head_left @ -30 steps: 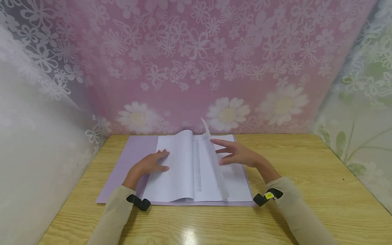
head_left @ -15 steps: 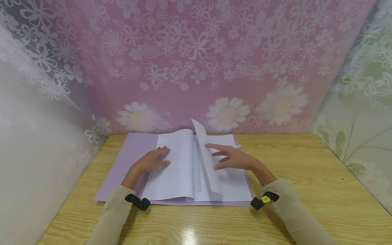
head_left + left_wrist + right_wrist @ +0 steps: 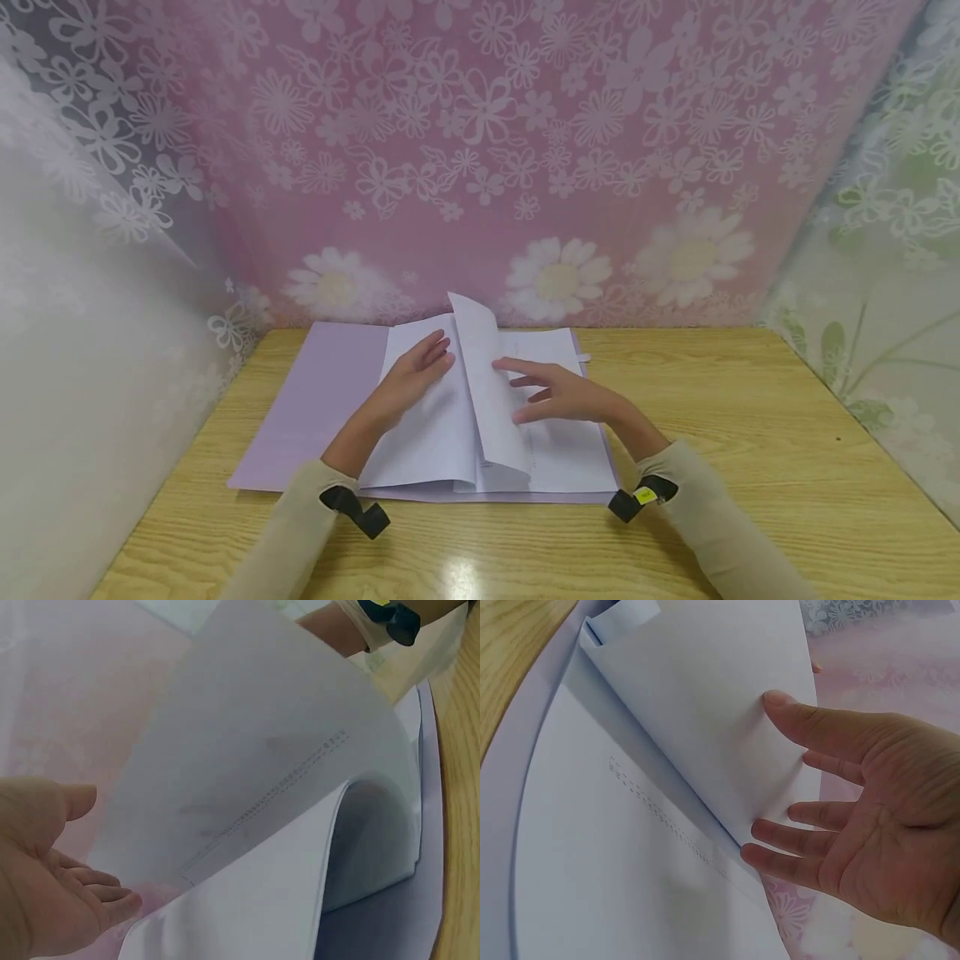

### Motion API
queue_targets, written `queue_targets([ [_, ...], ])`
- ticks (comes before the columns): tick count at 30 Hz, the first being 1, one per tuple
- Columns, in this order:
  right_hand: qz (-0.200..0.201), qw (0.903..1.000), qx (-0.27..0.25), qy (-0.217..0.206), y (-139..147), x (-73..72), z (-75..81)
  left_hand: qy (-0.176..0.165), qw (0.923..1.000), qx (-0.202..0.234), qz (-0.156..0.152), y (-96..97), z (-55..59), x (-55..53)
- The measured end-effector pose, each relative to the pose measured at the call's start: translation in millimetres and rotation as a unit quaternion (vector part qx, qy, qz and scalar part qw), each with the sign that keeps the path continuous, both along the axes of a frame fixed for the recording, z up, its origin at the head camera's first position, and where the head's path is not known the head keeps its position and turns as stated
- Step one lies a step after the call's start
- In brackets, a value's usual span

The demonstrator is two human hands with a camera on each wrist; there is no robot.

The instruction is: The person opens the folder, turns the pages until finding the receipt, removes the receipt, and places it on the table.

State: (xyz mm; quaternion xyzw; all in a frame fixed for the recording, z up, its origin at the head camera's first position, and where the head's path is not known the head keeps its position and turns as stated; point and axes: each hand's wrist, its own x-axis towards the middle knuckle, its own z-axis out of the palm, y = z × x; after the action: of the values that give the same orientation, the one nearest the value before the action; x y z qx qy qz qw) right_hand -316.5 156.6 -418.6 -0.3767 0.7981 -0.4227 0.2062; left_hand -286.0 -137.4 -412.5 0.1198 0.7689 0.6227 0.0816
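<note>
A lilac folder (image 3: 330, 392) lies spread on the table with white printed sheets in it. One sheet (image 3: 483, 392) stands raised near the middle, curving to the left. The spread fingers of my right hand (image 3: 562, 394) touch its right face; in the right wrist view the thumb and fingertips lie against the paper. My left hand (image 3: 408, 379) is over the left-hand pages (image 3: 427, 442), fingers loosely bent, holding nothing. In the left wrist view that hand is beside the raised sheet, whose underside shows a column of small print (image 3: 277, 795).
The folder lies on a wood-grain table (image 3: 712, 392). A pink flowered backdrop (image 3: 450, 167) rises right behind its far edge. Pale flowered panels stand at the left and right sides. A small white tab (image 3: 584, 358) sticks out at the folder's right edge.
The raised sheet has swung left, pushed by my right hand, which moved left and slightly toward me. My left hand has lifted and shifted right, toward the sheet.
</note>
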Motion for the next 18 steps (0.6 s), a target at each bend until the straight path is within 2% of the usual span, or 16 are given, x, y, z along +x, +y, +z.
queue_targets([
  [5,-0.002,1.0,0.0,0.006,-5,3.0,-1.2,-0.027,0.9985,0.026,0.04,10.1,1.9,2.6],
  [9,-0.018,0.9997,-0.016,0.007,-9,4.6,-2.2,-0.03,0.9966,0.042,0.064,9.2,2.5,1.8],
  [15,-0.044,0.9961,-0.076,0.006,-17,6.3,-6.1,-0.047,0.9953,0.051,0.068,5.8,1.4,-1.9],
  [18,-0.044,0.9931,-0.109,-0.001,-22,7.5,-9.2,-0.061,0.9946,0.053,0.064,3.6,1.0,-1.7],
])
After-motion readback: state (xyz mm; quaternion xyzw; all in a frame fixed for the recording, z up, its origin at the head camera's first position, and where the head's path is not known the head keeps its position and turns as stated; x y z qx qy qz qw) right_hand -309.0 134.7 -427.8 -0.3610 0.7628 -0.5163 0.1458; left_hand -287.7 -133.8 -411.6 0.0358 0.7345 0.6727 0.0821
